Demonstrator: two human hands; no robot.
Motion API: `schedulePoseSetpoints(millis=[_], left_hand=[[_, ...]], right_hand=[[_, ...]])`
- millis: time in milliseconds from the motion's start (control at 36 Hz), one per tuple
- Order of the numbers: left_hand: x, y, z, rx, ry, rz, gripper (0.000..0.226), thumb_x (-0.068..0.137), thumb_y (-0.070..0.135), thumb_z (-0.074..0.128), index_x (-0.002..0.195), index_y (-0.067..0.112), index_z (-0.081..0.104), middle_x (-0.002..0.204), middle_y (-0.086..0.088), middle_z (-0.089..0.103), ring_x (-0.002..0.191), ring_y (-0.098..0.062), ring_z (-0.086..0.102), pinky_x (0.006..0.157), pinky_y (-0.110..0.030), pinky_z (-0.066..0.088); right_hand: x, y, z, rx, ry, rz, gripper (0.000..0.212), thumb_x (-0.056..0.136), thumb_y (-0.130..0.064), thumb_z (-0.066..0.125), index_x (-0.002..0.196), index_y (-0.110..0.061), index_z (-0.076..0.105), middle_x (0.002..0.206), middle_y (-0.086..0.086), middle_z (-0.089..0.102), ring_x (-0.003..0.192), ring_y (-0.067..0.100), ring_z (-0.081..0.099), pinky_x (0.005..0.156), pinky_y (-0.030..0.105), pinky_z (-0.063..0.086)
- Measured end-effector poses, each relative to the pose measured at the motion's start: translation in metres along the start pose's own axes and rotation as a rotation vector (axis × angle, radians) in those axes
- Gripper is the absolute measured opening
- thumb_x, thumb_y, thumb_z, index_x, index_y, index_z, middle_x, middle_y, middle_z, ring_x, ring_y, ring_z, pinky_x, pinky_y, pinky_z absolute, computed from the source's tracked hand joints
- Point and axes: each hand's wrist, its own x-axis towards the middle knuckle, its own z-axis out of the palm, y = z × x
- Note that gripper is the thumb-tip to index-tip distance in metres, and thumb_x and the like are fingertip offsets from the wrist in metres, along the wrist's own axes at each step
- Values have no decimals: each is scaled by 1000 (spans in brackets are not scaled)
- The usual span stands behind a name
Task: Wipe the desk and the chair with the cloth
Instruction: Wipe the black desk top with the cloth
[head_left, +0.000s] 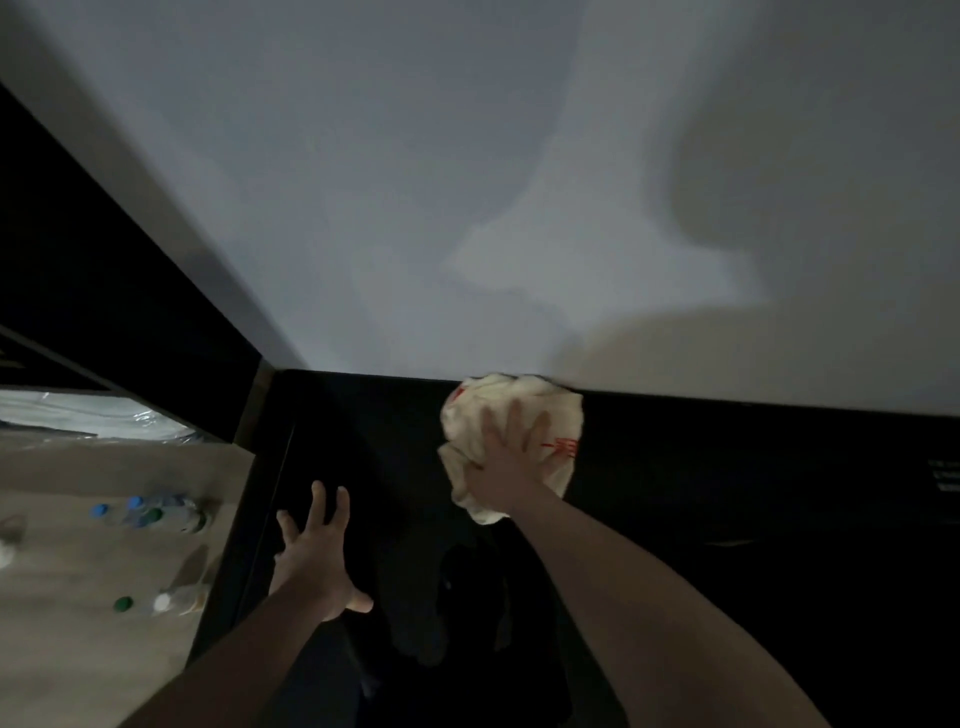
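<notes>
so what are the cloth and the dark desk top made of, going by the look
The crumpled cream cloth with red print looks like soft woven fabric, perhaps cotton: it bunches into loose folds under the right hand. The black flat desk top looks hard and smooth with a matte finish, perhaps laminate or painted wood; the dim light leaves that open.

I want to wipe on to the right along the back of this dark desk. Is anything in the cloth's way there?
Nothing visible is. The right hand presses the cloth on the black desk by the wall; the surface to its right looks bare, though it is dim. The left hand rests on the other side.
</notes>
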Motion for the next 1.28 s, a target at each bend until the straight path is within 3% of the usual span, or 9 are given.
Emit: schedulePoseSetpoints(millis=[167,278,389,556,778,1083,1278], left_hand=[[3,3,-5,51,-11,13,153,62,41,97,161,30,-19,164,1,-36,152,-51,-14,115,-58,39],[0,4,-6,49,-26,-12,150,66,39,95,160,29,-22,164,1,-37,152,-50,-16,117,-58,38],[-11,13,-8,56,-32,-36,144,72,34,93,161,26,-19,166,1,-32,155,-46,-10,116,-55,41],[-34,63,-8,246,-53,187,121,78,29,86,164,26,0,171,-2,-12,157,-39,-2,124,-58,21],[-49,181,24,262,-111,378,114,82,33,82,164,31,3,170,1,-17,157,-36,-10,126,-60,14],[-55,345,77,270,-138,379,129,75,44,88,164,36,-6,169,2,-24,155,-42,-16,122,-64,18],[-55,383,94,253,-116,304,134,77,34,89,161,37,-15,165,1,-34,152,-50,-16,118,-66,26]], right_hand=[[-11,-34,17,-155,-88,-199,114,81,-63,64,153,-43,-22,154,-7,-43,136,38,-45,103,76,-17],[-26,-12,27,-241,-35,-193,84,97,-59,41,154,-43,-18,158,-6,-38,144,38,-36,109,75,-10],[-58,26,37,-231,-12,-102,80,97,-66,32,154,-43,-18,159,-6,-36,143,36,-37,111,74,-7],[-95,102,23,-138,-7,58,77,98,-63,32,153,-46,-19,156,-11,-39,146,35,-32,113,73,-1],[-104,227,-22,-18,-21,204,75,99,-60,30,150,-48,-24,158,-9,-38,148,33,-28,112,73,2],[-94,435,-111,40,34,386,77,96,-69,30,152,-48,-20,162,-10,-29,151,30,-22,117,65,-4],[-85,518,-145,111,138,460,76,98,-65,30,154,-45,-17,163,-7,-27,150,31,-24,117,62,-7]])
